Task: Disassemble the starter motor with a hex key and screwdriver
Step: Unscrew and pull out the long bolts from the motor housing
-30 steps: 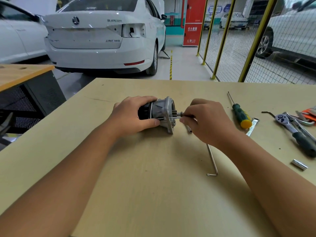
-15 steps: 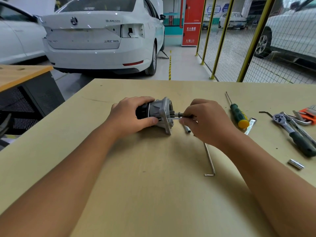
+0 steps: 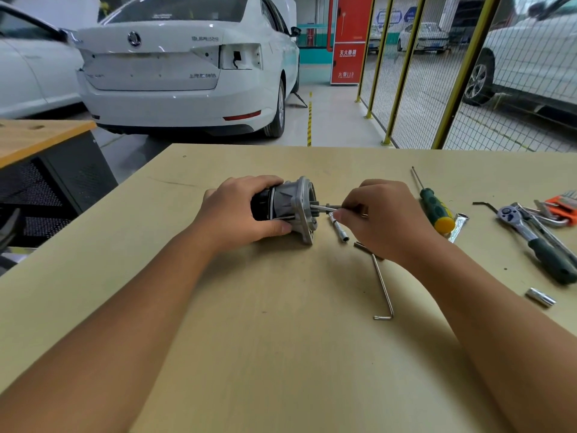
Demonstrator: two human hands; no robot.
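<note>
Gripping the starter motor (image 3: 285, 204) with our left hand (image 3: 240, 210), we curl fingers over its dark rear body, which they largely hide. The motor lies on its side near the middle of the wooden table (image 3: 281, 354), long axis running left to right, its grey flanged end pointing toward our right hand (image 3: 381, 218). That hand pinches a thin metal rod (image 3: 324, 208) sticking out of the flange — whether it is a bolt or a tool tip we cannot tell, since the fingers cover its far end. A long hex key (image 3: 382, 289) lies just beside our right wrist, its upper end hidden under the hand. A small socket extension (image 3: 338, 228) lies between the motor and the hand. Farther right rest a green-handled screwdriver (image 3: 434, 204) and a ratchet (image 3: 530, 235); an orange tool set (image 3: 562, 207) is cut off at the edge. Behind, the white car (image 3: 187, 67) bears a badge too blurred to read.
</note>
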